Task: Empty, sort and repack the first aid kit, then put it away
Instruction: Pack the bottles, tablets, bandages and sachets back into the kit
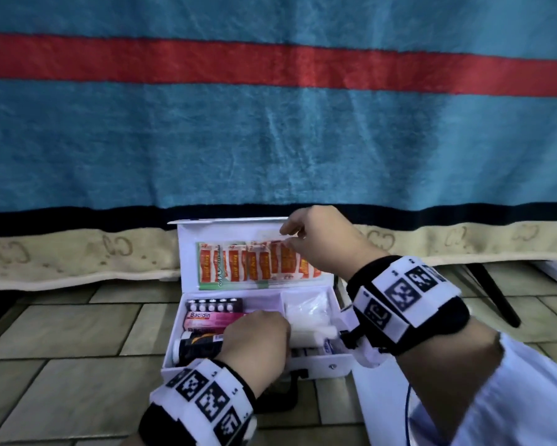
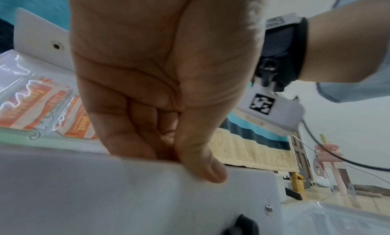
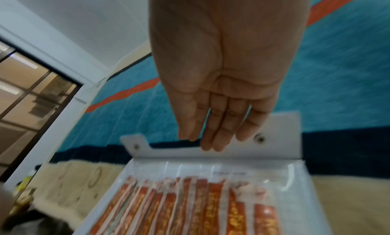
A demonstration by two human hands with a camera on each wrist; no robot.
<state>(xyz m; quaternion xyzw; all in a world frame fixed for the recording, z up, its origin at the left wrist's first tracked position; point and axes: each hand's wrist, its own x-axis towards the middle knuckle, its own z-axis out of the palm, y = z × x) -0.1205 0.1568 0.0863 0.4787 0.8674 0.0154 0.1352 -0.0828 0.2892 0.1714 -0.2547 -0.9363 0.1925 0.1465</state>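
The white first aid kit (image 1: pixel 319 365) stands open on the tiled floor, its lid (image 1: pixel 187 252) upright against the bed. A clear pouch of orange plasters (image 1: pixel 238 265) fills the lid. My right hand (image 1: pixel 288 235) reaches to the lid's top edge with fingers (image 3: pixel 219 135) straight before the top flap (image 3: pixel 280 127), above the plasters (image 3: pixel 190 205). My left hand (image 1: pixel 257 336) grips the kit's front wall (image 2: pixel 84 197), thumb (image 2: pixel 202 168) outside and fingers curled inside. Inside lie a tablet blister (image 1: pixel 214 305), a pink Bacidin box (image 1: pixel 209 318), a dark bottle (image 1: pixel 199 344) and a white gauze bag (image 1: pixel 306 307).
A blue blanket (image 1: pixel 270 140) with a red stripe hangs down right behind the kit. Tiled floor (image 1: pixel 61 317) lies to the left. A dark slanted leg (image 1: pixel 492 291) stands at the right. A black strap (image 1: pixel 290 394) lies in front of the kit.
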